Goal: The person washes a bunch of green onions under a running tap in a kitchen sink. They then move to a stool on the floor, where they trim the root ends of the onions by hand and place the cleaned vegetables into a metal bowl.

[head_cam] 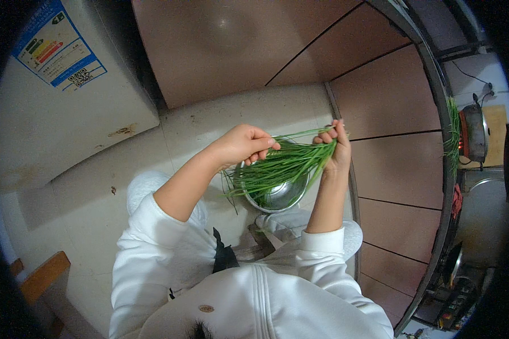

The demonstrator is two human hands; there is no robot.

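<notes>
A bunch of long, thin green stalks (295, 161), like chives, spreads out over a shiny metal bowl (286, 203) on the floor. My right hand (339, 146) grips the bunch at its gathered end, on the right. At the upper left of the bunch, my left hand (254, 146) pinches a few stalks between thumb and fingers, and some strands stretch across to my right hand. Loose ends hang past the bowl's left rim. More greens (261, 197) lie inside the bowl, partly hidden by the bunch.
Brown cabinet doors (398, 165) run along the right. On the counter above are more green stalks (452, 135), an electric pot (475, 133) and a sink (483, 216). A white appliance (76, 114) with an energy label stands upper left. A wooden piece (46, 275) juts in lower left.
</notes>
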